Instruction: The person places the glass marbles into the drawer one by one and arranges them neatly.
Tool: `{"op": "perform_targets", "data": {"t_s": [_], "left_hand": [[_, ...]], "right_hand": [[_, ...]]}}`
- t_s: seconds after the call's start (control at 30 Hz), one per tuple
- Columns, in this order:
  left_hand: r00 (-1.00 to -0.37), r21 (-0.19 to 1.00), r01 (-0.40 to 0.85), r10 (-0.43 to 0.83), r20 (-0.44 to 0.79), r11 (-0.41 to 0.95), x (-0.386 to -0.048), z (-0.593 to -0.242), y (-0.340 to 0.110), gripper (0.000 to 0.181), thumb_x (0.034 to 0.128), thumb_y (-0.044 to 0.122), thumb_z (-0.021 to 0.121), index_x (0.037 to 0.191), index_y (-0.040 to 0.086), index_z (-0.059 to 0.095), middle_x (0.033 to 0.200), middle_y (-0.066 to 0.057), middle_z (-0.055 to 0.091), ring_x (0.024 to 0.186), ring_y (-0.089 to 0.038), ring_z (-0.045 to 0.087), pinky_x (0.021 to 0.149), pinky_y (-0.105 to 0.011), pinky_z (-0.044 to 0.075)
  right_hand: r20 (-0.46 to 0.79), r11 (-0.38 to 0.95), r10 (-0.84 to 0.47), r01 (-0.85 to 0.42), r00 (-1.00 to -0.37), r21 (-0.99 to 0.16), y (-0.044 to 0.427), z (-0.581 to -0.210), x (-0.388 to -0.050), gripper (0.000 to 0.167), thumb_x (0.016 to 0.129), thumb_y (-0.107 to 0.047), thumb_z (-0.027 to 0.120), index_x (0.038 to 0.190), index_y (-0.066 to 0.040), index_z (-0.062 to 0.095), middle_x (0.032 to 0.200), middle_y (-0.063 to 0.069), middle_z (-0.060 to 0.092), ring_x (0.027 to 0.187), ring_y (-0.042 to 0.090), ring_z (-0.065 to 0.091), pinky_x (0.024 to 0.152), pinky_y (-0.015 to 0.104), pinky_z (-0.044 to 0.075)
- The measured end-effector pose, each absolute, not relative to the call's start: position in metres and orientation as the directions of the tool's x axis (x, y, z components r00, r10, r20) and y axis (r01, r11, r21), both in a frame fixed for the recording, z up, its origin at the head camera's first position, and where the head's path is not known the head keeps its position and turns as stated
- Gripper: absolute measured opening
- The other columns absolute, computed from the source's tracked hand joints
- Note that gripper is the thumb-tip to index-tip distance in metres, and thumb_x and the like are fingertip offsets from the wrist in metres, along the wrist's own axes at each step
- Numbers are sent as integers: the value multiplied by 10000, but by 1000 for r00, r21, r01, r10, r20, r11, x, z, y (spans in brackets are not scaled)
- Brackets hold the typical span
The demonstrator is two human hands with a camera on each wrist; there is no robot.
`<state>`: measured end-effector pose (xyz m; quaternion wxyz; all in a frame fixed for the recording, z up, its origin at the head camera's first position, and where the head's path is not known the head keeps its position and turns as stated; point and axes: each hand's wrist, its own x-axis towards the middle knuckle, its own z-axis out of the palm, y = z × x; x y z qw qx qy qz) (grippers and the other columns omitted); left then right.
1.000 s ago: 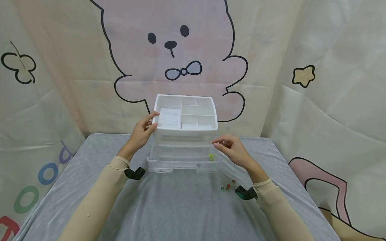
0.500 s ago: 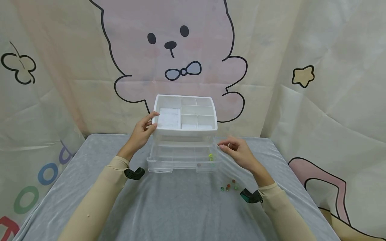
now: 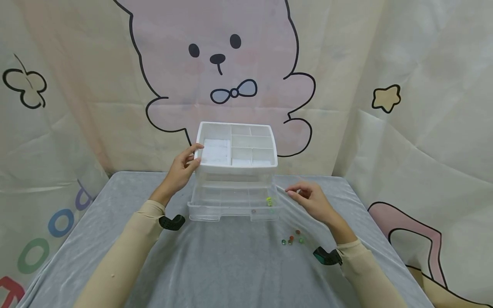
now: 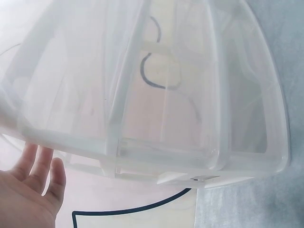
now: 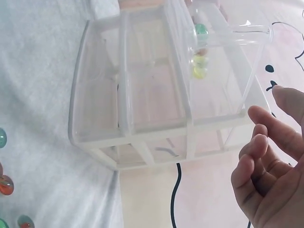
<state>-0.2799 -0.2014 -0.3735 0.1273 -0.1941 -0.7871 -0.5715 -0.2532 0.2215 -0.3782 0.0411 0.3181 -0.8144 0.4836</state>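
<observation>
Plastic drawers (image 3: 236, 177) stand between the hands (image 3: 313, 201), touching only the left (image 3: 178, 172).

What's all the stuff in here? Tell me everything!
Drawer box: one, clear and white, in the middle.
Top tray: one, white, on top of the box.
Drawer: one sticking out, clear, front of the box.
Drawer marbles: a few, yellow and green mostly, inside at its right.
Loose marbles: about five, green and reddish, on the cloth.
Cloth: one, grey, under the box.
Backdrop: cream, behind, with a pink bear, yellow star and coloured letters.
Wrist cameras: two, black, one each side.
Sleeves: two, beige, one each side.
Left hand: one, bare, touching the tray's left edge.
Right hand: one, bare, right of the box.
</observation>
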Motion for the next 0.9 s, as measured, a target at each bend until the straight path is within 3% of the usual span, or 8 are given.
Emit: {"op": "perform_targets", "data": {"t_s": [0.33,0.6,0.9], "left_hand": [[-890,853,455,155,429,255,-279,-374,-200,432,1077,130,456,1497,37,419,1593,-192,358,1250,-402,554,834,-166,465],[-888,851,460,151,435,254,-278,-374,-200,431,1079,134,453,1501,56,422,1607,-173,346,1232,-375,558,832,-177,461],[-892,854,453,143,430,256,-278,-375,-199,428,1079,137,449,1500,62,424,1584,-186,374,1150,-316,573,819,-203,477]], "right_hand": [[341,350,-472,-528,-813,-774,232,-395,-252,156,980,-29,622,1077,14,738,691,-51,560,497,52,385,478,261,378],[285,380,-468,-482,-836,-789,243,-414,-255,175,984,-41,621,1090,41,734,835,-82,652,552,78,506,545,262,468],[208,391,-484,-422,-850,-818,252,-430,-256,196,1000,-67,608,1114,35,731,777,-54,596,586,142,527,540,280,460]]}}
